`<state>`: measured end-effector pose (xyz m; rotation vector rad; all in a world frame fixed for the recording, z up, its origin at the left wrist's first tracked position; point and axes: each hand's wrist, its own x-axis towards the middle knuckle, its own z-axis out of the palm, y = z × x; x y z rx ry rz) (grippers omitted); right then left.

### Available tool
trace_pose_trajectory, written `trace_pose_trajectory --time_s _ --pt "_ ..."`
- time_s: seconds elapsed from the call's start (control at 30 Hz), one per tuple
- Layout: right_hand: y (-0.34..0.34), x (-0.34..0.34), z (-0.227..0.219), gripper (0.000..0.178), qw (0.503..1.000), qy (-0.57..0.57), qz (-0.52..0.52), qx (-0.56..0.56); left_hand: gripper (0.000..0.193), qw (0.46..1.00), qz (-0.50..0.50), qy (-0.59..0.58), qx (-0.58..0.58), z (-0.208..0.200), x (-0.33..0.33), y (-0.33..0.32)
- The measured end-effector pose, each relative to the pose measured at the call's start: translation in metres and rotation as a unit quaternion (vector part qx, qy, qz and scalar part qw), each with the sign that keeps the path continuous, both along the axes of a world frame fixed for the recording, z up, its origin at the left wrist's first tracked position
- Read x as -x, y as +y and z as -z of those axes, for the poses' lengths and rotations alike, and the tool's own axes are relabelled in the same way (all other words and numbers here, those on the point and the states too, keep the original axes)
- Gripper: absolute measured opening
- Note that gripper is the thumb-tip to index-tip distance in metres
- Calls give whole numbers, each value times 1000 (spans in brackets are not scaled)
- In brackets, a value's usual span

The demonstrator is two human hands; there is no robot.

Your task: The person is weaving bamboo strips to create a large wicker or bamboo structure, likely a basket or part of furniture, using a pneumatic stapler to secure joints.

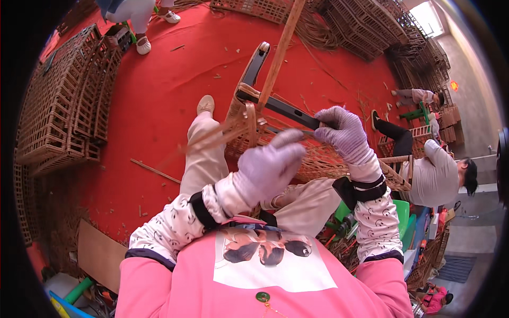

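Red floor point(143, 122): scattered with offcuts beyond my shoes, clock hours read from my chest.
Crate stacks: woven crates point(61, 106) piled high at 10 o'clock; more woven frames point(366, 26) heaped at 1 o'clock.
Co-worker point(436, 177): a person in a grey top, at 2 o'clock, well apart from my hands.
Woven piece point(318, 164): the work before me, above my lap, between 12 and 1 o'clock; I judge the step in hand to be binding or weaving strips around its framed edge.
Wooden pole point(281, 53): slanting in from 12 o'clock, its lower end crossing in front of the frame.
Black bar point(283, 109): a dark length of that frame, at 12 o'clock, running toward my right glove.
Right hand point(343, 132): at 1 o'clock, purple-gloved; fingers and thumb clamped on the bar's end, steadying it.
Left hand point(270, 167): at 12 o'clock, purple-gloved, blurred; whether its fingers grip anything, I cannot tell.
Pale strips point(209, 139): streaked by blur at 11 o'clock, beside the frame's corner; the next move, as I judge it, calls for drawing one snug while my right hand keeps the bar steady.
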<state>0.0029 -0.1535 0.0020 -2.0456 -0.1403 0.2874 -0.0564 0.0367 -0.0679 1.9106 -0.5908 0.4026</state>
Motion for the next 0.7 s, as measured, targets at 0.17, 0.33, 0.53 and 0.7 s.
trace_pose_trajectory --time_s 0.17,0.33,0.53,0.7 --pt "-4 6 5 29 1000 -16 -21 4 15 974 88 210 -21 -5 -27 -22" --pt "-3 12 7 31 992 -93 -71 40 16 934 142 270 185 -2 -4 -34" --pt "-3 30 13 38 979 -177 -94 43 10 972 113 198 55 -52 15 -17" --pt "2 54 13 45 955 -241 -19 174 10 990 107 57 -77 -97 -29 -17"
